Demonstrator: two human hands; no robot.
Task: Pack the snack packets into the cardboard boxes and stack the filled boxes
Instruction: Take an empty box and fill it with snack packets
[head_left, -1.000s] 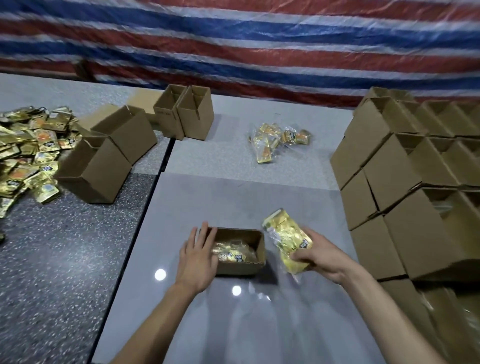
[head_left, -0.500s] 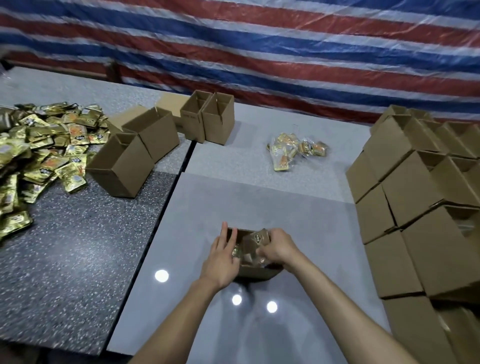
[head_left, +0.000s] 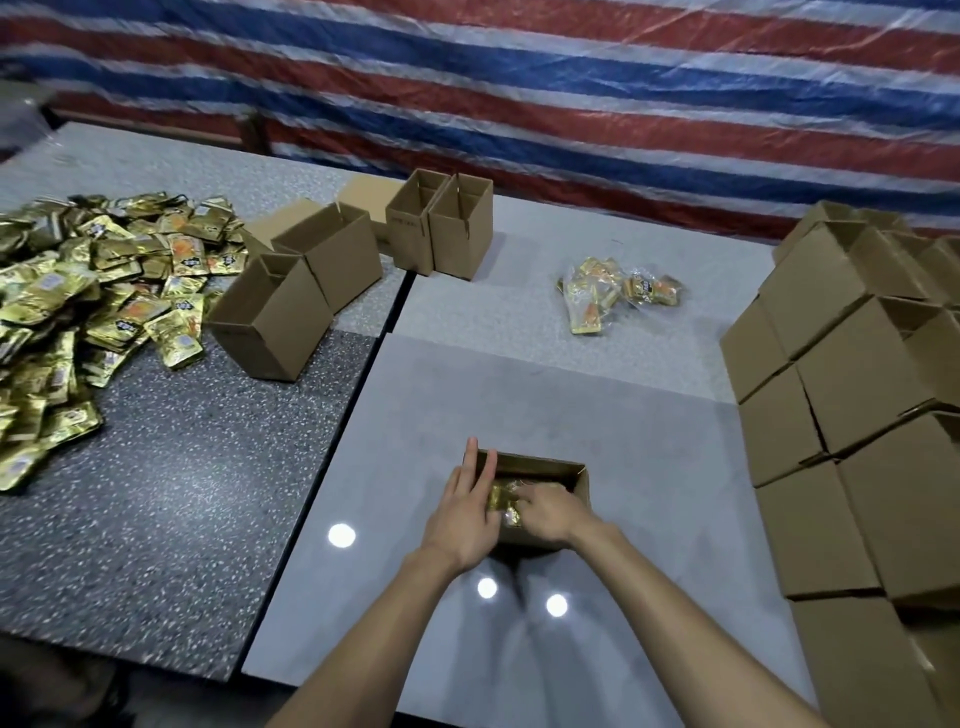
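Note:
A small open cardboard box (head_left: 581, 486) stands on the light grey table (head_left: 597, 410) just in front of me. A bag of gold snack packets (head_left: 503, 503) lies inside it. My left hand (head_left: 462, 512) rests against the box's left wall with its fingers straight. My right hand (head_left: 551, 513) reaches into the box from the right and presses down on the packets. Most of the box's inside is hidden by my hands.
A big heap of loose gold packets (head_left: 104, 296) covers the dark speckled table (head_left: 182, 493) at the left. Several empty boxes (head_left: 275, 322) stand beside it. A clear bag of packets (head_left: 613, 291) lies at the back, and stacked boxes (head_left: 857, 389) line the right edge.
My right hand carried the bag of packets from beside the box down into it and now presses on it. My left hand stayed at the box's left side. The view tilted upward.

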